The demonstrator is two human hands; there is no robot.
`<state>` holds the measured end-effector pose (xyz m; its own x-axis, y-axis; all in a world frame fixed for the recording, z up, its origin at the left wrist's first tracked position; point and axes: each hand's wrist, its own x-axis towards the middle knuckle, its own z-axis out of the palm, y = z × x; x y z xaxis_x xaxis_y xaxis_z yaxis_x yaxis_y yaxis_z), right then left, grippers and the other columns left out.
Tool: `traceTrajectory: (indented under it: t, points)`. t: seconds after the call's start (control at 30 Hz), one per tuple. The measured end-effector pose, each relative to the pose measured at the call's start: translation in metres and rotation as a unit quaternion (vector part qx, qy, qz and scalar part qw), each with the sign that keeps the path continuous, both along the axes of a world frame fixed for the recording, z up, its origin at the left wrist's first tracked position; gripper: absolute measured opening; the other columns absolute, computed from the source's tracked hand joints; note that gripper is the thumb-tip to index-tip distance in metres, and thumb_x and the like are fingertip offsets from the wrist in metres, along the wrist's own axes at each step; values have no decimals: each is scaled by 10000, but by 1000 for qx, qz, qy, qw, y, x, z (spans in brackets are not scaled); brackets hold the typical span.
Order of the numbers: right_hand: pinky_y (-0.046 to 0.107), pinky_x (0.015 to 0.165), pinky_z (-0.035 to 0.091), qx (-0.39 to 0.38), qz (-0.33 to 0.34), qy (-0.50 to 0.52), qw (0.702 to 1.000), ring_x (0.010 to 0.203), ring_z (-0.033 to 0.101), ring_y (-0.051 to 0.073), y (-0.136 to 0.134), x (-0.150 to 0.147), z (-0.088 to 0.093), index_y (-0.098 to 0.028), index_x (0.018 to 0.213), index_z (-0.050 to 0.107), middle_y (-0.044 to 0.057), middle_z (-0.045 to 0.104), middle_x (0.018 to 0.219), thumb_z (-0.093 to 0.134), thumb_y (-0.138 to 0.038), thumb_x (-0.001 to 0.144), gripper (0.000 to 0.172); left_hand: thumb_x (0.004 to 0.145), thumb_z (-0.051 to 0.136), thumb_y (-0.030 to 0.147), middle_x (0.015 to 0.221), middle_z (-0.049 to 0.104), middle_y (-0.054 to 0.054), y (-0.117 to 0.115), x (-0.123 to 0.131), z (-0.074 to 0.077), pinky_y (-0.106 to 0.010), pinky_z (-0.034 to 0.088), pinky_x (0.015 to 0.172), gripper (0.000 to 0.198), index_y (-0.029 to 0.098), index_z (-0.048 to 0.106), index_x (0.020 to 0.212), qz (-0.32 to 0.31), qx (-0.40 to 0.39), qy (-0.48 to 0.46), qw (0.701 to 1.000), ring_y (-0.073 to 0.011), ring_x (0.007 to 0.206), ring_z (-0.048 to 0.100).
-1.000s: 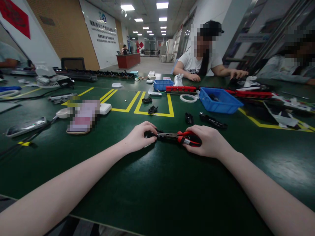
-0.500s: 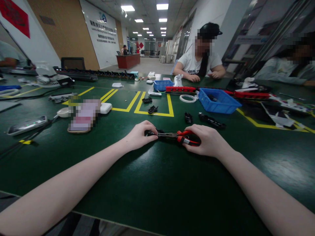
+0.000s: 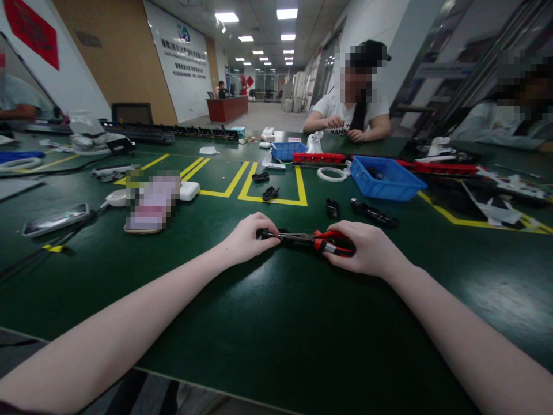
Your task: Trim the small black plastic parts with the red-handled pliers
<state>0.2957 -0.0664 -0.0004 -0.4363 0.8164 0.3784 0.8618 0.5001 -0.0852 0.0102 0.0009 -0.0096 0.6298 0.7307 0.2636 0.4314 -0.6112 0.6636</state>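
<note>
At the near middle of the green table [image 3: 276,346], left hand [image 3: 249,240] pinches a small black part [image 3: 264,234], mostly hidden, between thumb and fingers. Right hand [image 3: 368,248] wraps red-handled pliers [image 3: 313,237], handles spread a bit; nose points left, reaching the part. Can't tell if the tips bite it. Beyond the hands: 2 black pieces [image 3: 271,193] at the yellow outline [image 3: 301,187], 2 black components [image 3: 374,213] nearer right hand, blue bin [image 3: 386,188] behind those.

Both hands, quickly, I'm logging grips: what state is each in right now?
Left hand: closed, pinching a small black part, mostly hidden by the fingers.
Right hand: closed around the handles of the red-and-black pliers.
</note>
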Motion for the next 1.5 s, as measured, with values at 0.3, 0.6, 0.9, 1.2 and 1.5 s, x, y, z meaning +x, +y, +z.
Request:
traceTrajectory:
  t: [0.3, 0.6, 0.9, 1.2, 1.5]
  points:
    - [336, 636, 499, -16, -12, -4, 1000, 717, 655, 221, -1, -5, 1, -194, 967, 623, 69, 703, 852, 626, -447, 753, 331, 841, 671, 264, 1088, 634, -55, 2, -2, -1, -416, 462, 988, 93, 189, 696, 890, -20, 5, -7, 1000, -208, 1040, 600]
    - [317, 618, 485, -71, -46, -10, 996, 730, 664, 217, -2, -9, 8, -211, 961, 616, 52, 710, 869, 635, -459, 749, 327, 836, 686, 282, 1079, 619, -56, 4, -3, -2, -410, 488, 968, 122, 200, 716, 921, -10, 8, -6, 1000, -207, 1015, 611]
    - [318, 589, 490, -52, -28, -3, 998, 707, 668, 218, 4, -2, 4, -227, 939, 617, 43, 717, 850, 631, -489, 754, 320, 944, 542, 262, 1182, 623, -55, 1, -5, 4, -361, 507, 923, 243, 229, 635, 1165, -42, 142, 104, 983, -215, 1061, 628]
    - [360, 625, 527, -35, -13, -15, 999, 745, 673, 243, 4, 0, 4, -228, 1014, 610, 66, 706, 909, 614, -504, 775, 365, 988, 455, 283, 1257, 615, -69, 2, -6, 9, -350, 519, 893, 305, 217, 592, 1253, -65, 205, 178, 960, -242, 1076, 644]
    - [464, 843, 513, 117, 3, -63, 991, 994, 607, 318, 6, 14, 8, -202, 1273, 543, 145, 614, 1114, 602, -440, 816, 518, 984, 474, 309, 1222, 632, -54, 2, -8, 12, -344, 519, 864, 302, 241, 598, 1251, -60, 188, 174, 965, -231, 1027, 660]
